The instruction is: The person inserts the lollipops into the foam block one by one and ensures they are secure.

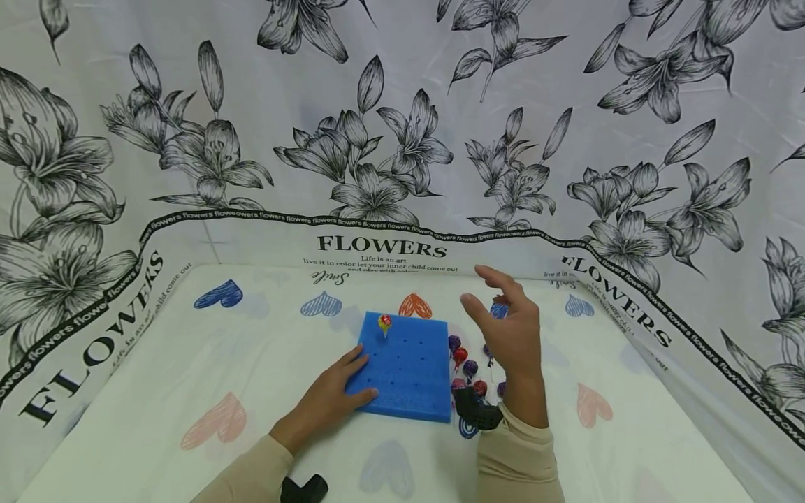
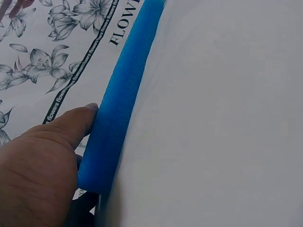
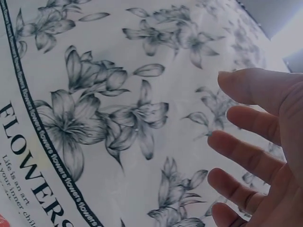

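Note:
A blue foam block [image 1: 409,384] with rows of small holes lies flat on the cloth. One yellow and red lollipop [image 1: 385,322] stands upright near its far left corner. My left hand [image 1: 327,398] rests against the block's left side, fingers spread and thumb lying on its top near the front. In the left wrist view the thumb [image 2: 71,125] touches the block's edge [image 2: 111,123]. Raised over the right side, my right hand [image 1: 512,332] holds nothing; its fingers are apart and relaxed. Below and beside it, several loose lollipops [image 1: 460,355] in red and purple lie right of the block.
The white cloth [image 1: 283,356] under everything is printed with coloured hearts. A flower-printed sheet [image 1: 251,105] rises behind and along both sides. Black wrist mounts [image 1: 476,411] sit at both cuffs, the right one overlapping some lollipops in the head view.

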`<state>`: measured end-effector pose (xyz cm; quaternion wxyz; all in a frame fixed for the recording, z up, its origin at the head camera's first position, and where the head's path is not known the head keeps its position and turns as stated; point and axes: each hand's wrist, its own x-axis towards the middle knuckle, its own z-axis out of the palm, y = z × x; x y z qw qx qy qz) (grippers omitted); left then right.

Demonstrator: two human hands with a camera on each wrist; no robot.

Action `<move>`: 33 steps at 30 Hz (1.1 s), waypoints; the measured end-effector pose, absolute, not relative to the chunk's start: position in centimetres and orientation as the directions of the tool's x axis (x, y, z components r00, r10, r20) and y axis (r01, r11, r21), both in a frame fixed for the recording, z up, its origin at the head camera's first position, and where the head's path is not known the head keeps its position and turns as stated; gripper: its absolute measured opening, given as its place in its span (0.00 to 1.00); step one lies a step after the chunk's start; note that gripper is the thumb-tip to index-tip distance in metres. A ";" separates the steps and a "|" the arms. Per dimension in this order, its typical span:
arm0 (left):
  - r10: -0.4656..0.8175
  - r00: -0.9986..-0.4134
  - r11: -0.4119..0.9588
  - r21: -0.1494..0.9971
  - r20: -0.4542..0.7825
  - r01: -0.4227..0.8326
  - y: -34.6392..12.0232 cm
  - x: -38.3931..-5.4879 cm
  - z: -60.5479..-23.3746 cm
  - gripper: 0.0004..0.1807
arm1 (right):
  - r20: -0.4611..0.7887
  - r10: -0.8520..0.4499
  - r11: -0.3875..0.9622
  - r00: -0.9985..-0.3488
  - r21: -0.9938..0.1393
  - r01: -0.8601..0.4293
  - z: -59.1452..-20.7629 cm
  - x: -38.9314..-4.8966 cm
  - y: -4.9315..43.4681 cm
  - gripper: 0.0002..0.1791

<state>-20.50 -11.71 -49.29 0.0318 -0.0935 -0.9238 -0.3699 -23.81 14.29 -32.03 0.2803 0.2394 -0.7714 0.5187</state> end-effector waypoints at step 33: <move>0.152 -0.981 0.710 0.677 0.124 0.195 -11.6 -20.7 -49.6 0.40 | 0.715 -0.100 0.259 -0.692 -0.653 -0.712 -34.4 -25.7 24.6 0.26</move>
